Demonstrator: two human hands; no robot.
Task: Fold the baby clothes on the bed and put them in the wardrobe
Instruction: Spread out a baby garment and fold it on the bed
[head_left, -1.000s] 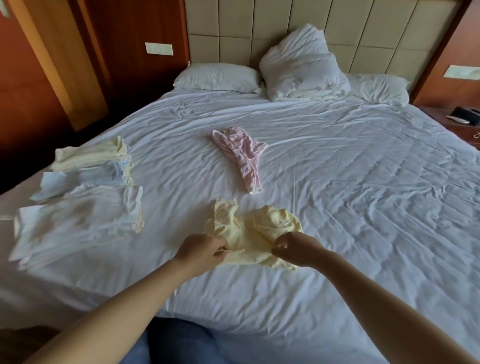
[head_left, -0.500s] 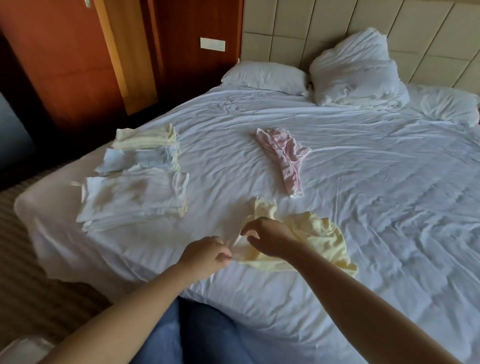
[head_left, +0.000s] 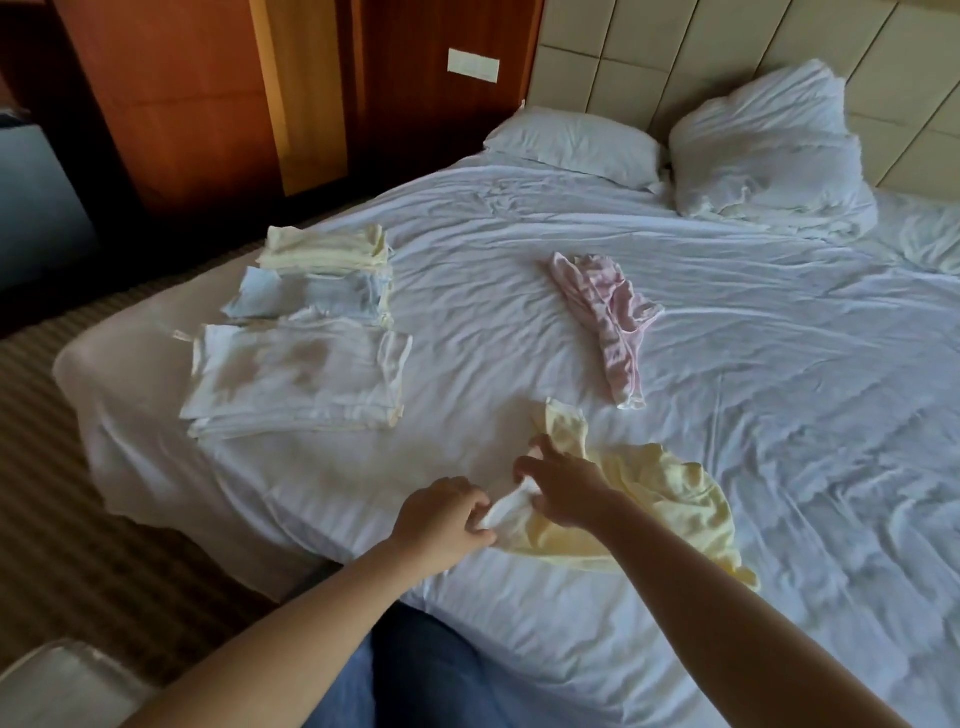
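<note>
Pinching pale edge of yellow top w/ left fingers, curled in tight, lower-mid frame. Gripping same edge w/ right fingers just beside, also curled, one tip poking up toward the sleeve. Can't tell exactly which ones clamp the cloth. Left hand and right hand almost touching, cloth bunched btwn them. Bare forearms coming in from the bottom edge, blue jeans btwn them.

Rest of top crumpled, trailing off right of the hands, sleeve sticking up above right hand. Lying on white sheet, near bed's front edge.

Pink piece unfolded and scrunched, mid frame, well apart from the top.

Folded pile left of center, close to bed's left edge: white at front, blue then pale yellow behind, overlapping.

Pillows upper right against beige headboard. Wood panels upper left w/ white switch plate. Striped carpet lower left.
</note>
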